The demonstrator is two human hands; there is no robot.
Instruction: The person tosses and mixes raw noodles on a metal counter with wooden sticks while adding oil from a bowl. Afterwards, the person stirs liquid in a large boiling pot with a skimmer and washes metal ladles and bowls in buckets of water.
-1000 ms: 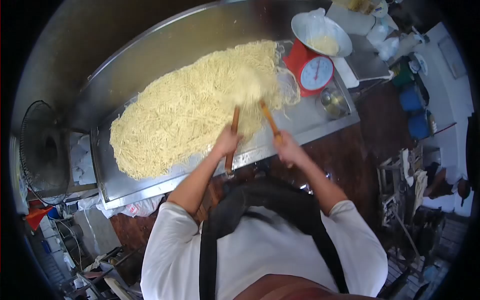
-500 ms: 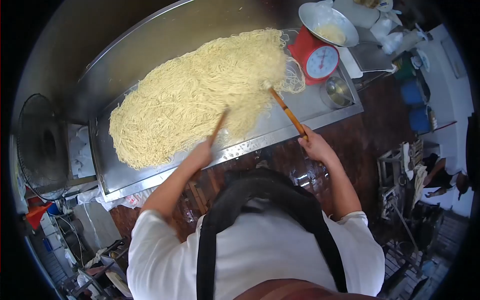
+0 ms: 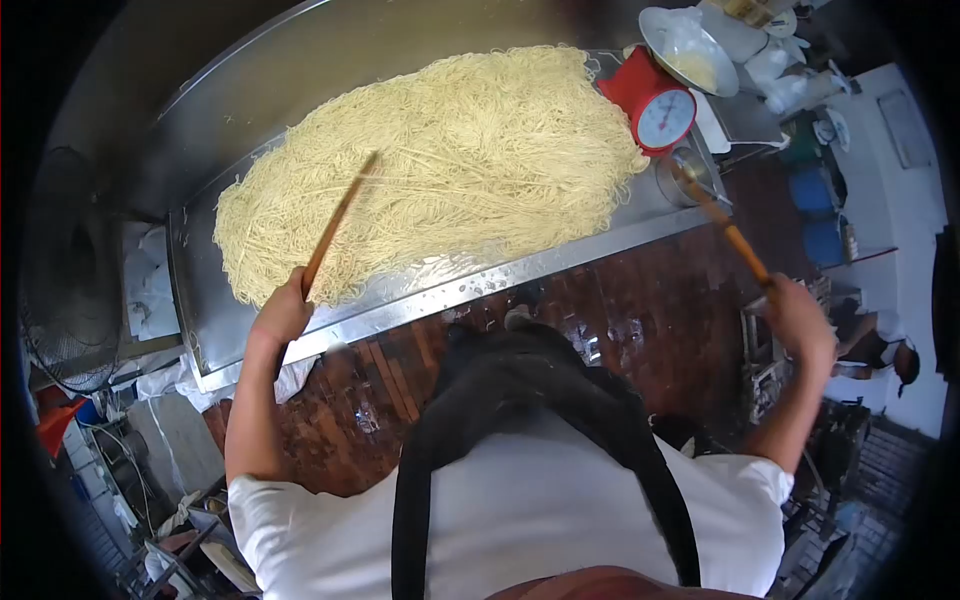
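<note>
A broad heap of pale yellow noodles (image 3: 440, 150) covers much of a metal work table (image 3: 225, 365). My left hand (image 3: 285, 308) is closed round a long wooden stick (image 3: 338, 222); its far end lies over the left middle of the noodles. Out to the right, beyond the table's front edge, my right hand (image 3: 800, 320) grips a second wooden stick (image 3: 735, 240). This one slants toward a round metal container (image 3: 668, 190) at the table's right end, where its tip overlaps the opening.
A red dial scale (image 3: 625, 85) with a metal pan (image 3: 655, 30) stands at the back right beside the noodles. Fans (image 3: 75, 270) are at the far left. Brown wet-looking floor (image 3: 640, 350) lies below me. Another person (image 3: 880, 345) is at the far right.
My hands have moved apart: the left one leftward, the right one right and down. The right stick's tip has left the noodles for the metal container. The noodles' right end looks more spread.
</note>
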